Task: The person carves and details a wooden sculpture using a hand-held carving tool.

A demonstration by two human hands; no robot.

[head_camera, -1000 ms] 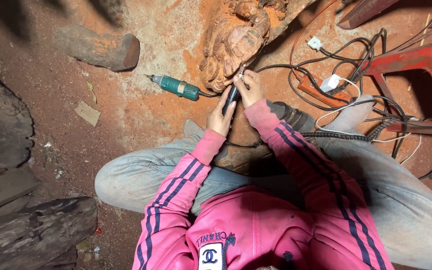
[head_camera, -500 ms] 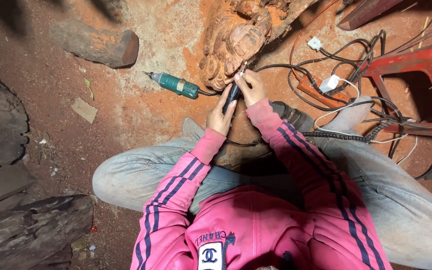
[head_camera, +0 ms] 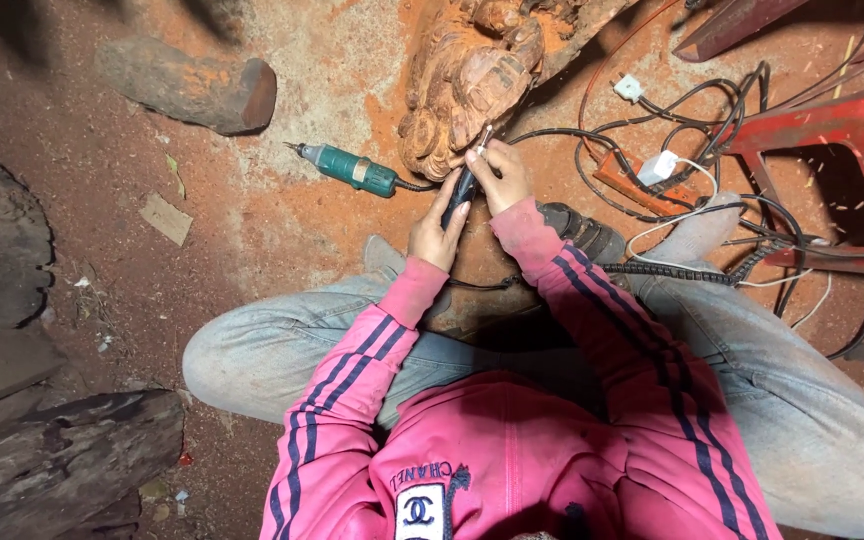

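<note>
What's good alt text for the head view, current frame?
Seen from above, a seated person in a pink striped jacket grips a dark rotary carving tool with the left hand and right hand, its tip against a reddish wood carving. A teal power tool, a log, tangled cables and a red stool lie on the dusty floor.

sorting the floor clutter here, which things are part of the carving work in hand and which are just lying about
In use:
left hand and right hand, both on the black rotary tool
wood carving, with the tool's tip against it

Lying about:
green power tool on the ground
log
red stool
tangled cables
wood scrap
</note>
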